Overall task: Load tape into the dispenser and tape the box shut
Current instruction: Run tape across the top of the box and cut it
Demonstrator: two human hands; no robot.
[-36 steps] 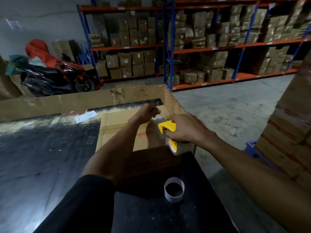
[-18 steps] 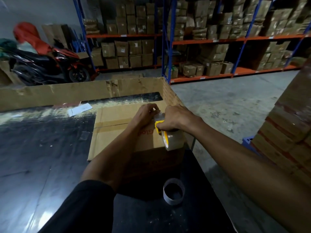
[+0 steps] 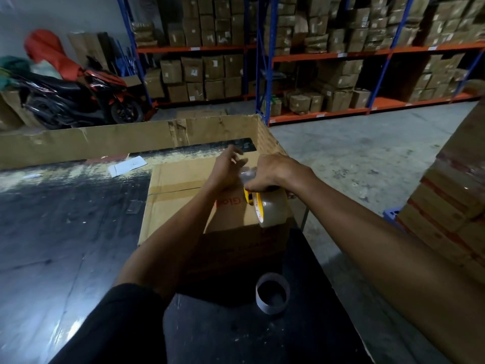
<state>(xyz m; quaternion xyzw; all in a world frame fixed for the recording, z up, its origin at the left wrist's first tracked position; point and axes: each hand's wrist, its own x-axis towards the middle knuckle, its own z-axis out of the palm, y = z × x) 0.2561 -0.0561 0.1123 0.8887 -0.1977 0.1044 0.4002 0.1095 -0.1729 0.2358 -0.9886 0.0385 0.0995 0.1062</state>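
A closed brown cardboard box with red print stands on the black table. My right hand grips a yellow tape dispenser loaded with a roll of clear-brown tape, held over the box's right part. My left hand rests on the box top just left of the dispenser, its fingers spread and blurred near a shiny loose piece of tape between the hands. Whether the fingers pinch the tape is unclear.
An empty tape core stands on the table near me. A white paper slip lies beyond the box. A cardboard wall lines the table's far edge. Stacked cartons rise at right; shelving and a motorbike stand behind.
The dispenser and both hands moved toward the box's far right part. My left hand's fingers went from curled at the tape end to spread.
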